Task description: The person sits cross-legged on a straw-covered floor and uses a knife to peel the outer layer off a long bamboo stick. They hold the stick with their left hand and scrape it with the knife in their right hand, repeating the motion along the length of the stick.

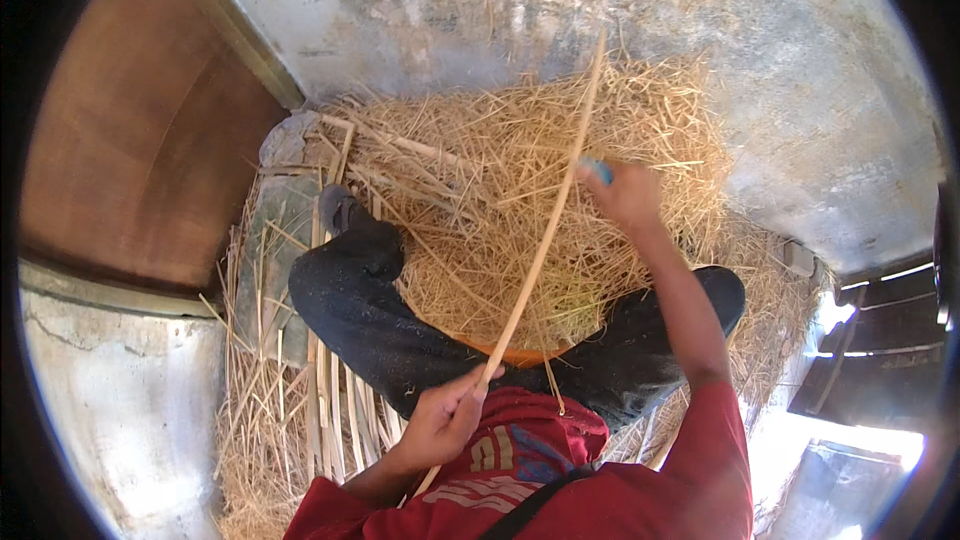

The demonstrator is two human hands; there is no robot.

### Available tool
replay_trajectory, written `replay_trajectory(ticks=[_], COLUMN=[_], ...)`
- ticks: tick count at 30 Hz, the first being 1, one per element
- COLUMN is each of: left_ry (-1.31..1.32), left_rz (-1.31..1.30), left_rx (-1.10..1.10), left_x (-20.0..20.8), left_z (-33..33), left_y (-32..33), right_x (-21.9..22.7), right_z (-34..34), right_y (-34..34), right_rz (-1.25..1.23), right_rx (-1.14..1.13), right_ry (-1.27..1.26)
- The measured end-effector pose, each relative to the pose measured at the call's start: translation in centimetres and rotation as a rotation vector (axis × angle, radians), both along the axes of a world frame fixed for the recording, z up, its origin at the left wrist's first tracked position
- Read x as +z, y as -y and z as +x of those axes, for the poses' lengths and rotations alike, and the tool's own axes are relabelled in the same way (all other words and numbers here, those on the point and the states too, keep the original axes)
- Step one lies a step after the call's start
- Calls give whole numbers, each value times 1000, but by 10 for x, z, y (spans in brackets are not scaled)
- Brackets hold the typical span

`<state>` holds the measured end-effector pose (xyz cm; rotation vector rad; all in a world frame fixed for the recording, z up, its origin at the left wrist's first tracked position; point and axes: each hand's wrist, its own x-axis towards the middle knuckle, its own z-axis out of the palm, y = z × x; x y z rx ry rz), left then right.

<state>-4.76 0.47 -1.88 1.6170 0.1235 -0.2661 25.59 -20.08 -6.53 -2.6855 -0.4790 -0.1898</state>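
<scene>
A long, thin, pale stick, which looks like cane or bamboo, slants up and away from my lap toward the far wall. My left hand is closed around it near my waist, and a short length runs on below the hand. Further out, my right hand is closed on a small blue object, perhaps a tool handle. That object lies against or right beside the stick; a blade, if there is one, cannot be made out. Below both hands spreads a heap of straw-like shavings.
Several pale split sticks lie along my left leg. An orange edge shows between my crossed legs. A stained grey wall rises behind the heap. To the left is a brown panel, and slatted boards stand at the right.
</scene>
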Motion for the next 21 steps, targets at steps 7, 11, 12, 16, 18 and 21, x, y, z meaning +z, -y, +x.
replay_trajectory(ticks=[7, 11, 12, 16, 18, 21], left_ry=[-121, -173, -205, -107, -108, -160], left_rz=[53, 112, 122, 220, 240, 9], left_rx=[-174, -275, -288, 17, 119, 212], left_x=[3, 6, 9, -12, -12, -15], left_z=[-29, -41, -41, -23, 3, 40], left_y=[-5, -16, -18, -18, -16, -10], right_x=[28, 21, 22, -15, 0, 0], right_z=[122, 156, 153, 94, 26, -47], right_y=[72, 124, 130, 83, 25, -18], right_rz=[-154, -30, -29, -38, -41, -15], right_rx=[-293, -558, -571, -255, 19, 407], right_ry=[29, 53, -6, -279, -201, -180])
